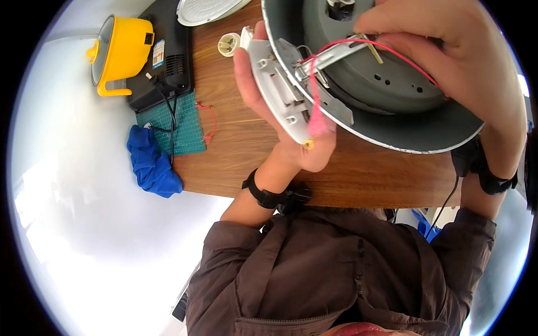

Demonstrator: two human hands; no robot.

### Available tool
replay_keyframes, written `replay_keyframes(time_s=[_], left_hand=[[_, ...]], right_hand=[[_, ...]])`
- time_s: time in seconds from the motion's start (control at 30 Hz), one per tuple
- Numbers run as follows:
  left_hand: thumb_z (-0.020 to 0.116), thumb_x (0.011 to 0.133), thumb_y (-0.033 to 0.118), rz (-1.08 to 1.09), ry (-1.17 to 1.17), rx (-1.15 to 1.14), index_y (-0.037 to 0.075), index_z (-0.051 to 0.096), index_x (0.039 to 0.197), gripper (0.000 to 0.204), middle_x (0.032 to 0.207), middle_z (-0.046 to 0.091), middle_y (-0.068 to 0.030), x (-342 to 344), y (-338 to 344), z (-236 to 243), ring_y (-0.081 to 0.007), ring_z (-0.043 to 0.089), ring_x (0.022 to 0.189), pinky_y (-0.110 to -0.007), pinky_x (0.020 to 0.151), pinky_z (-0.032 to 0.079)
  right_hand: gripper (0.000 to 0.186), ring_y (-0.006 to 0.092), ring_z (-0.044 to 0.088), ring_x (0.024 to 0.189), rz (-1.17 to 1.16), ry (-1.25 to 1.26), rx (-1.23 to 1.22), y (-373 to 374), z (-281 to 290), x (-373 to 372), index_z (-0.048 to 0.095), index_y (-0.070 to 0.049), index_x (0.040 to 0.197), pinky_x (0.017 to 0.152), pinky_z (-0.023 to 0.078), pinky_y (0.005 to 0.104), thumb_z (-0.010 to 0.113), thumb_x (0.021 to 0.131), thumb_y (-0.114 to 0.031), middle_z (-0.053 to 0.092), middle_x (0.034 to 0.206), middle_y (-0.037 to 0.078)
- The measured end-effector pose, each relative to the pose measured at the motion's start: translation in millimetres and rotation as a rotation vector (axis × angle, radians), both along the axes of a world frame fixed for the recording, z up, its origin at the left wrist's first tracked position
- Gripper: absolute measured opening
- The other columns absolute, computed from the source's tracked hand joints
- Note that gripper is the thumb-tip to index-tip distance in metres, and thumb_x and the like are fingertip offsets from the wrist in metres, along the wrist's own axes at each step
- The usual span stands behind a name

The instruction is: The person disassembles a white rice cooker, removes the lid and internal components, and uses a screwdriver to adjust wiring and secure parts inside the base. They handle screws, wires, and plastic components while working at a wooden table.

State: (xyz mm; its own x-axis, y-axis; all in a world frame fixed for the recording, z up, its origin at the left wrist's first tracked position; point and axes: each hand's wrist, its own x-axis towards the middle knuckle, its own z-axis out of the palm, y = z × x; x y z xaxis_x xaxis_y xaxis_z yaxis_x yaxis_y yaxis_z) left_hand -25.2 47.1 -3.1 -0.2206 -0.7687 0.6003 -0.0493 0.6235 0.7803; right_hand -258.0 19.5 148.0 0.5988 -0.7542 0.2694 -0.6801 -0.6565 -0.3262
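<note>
My left hand (305, 154) grips a white curved plastic part (269, 81) against the rim of a round metal appliance body (392, 131) with a dark grey interior. Inside it, my right hand (426, 56) pinches near the end of a silver metal strip (330, 56), beside a small brass-coloured tab (374, 53). A red wire (403, 55) arches over the strip. A pink sleeve (316, 123) hangs over the plastic part, with a small yellow piece (309, 144) below. The left fingertips wrap round the part's outer edge.
A yellow lidded pot (126, 50) sits on a black appliance (165, 33); a green mat (190, 137) and blue cloth (148, 165) lie at left. A white lid (210, 8) and small white round fitting (228, 45) rest on the wooden table (224, 162). Black cables cross the mat.
</note>
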Motion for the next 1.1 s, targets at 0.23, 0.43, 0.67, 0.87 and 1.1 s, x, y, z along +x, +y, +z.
replay_keyframes(time_s=[0.23,0.43,0.67,0.87,1.1], left_hand=[[0.069,0.092,0.027,-0.029,0.071,-0.049,0.000,-0.016,0.160,0.112,0.168,0.001,-0.0304,-6,-2,-3,-0.0408,0.017,0.155,-0.051,0.123,0.024],[0.069,0.093,0.033,0.089,0.087,-0.162,-0.006,-0.003,0.159,0.105,0.165,0.012,-0.0300,-9,-8,-9,-0.0390,0.025,0.151,-0.049,0.122,0.026],[0.070,0.094,0.039,0.146,0.167,-0.229,-0.009,0.008,0.158,0.101,0.155,0.023,-0.0273,-8,-15,-14,-0.0366,0.036,0.141,-0.048,0.115,0.034],[0.073,0.089,0.034,0.093,0.235,-0.177,-0.007,0.010,0.158,0.103,0.152,0.024,-0.0278,-10,-12,-12,-0.0393,0.033,0.141,-0.049,0.114,0.036],[0.076,0.086,0.034,0.150,0.299,-0.188,-0.009,0.017,0.155,0.100,0.149,0.031,-0.0299,-12,-9,-15,-0.0397,0.036,0.135,-0.049,0.110,0.037]], right_hand=[[0.019,0.0215,0.059,0.075,0.041,0.006,0.026,-2,-1,5,0.072,0.001,0.096,0.064,0.044,0.0307,0.073,0.077,0.006,0.057,0.086,0.008],[0.020,0.0218,0.059,0.078,0.053,0.017,0.045,-8,-1,7,0.071,0.002,0.097,0.066,0.044,0.0304,0.072,0.078,0.008,0.056,0.087,0.008],[0.022,0.0222,0.059,0.080,0.073,0.029,0.081,-12,-1,8,0.070,0.003,0.098,0.068,0.045,0.0301,0.070,0.078,0.010,0.056,0.090,0.009],[0.023,0.0223,0.058,0.081,0.014,0.046,0.134,-9,4,12,0.070,0.004,0.099,0.069,0.044,0.0299,0.069,0.078,0.012,0.055,0.090,0.010],[0.024,0.0223,0.057,0.081,-0.001,0.009,0.159,-7,6,18,0.070,0.004,0.099,0.068,0.043,0.0295,0.067,0.077,0.014,0.055,0.090,0.010]])
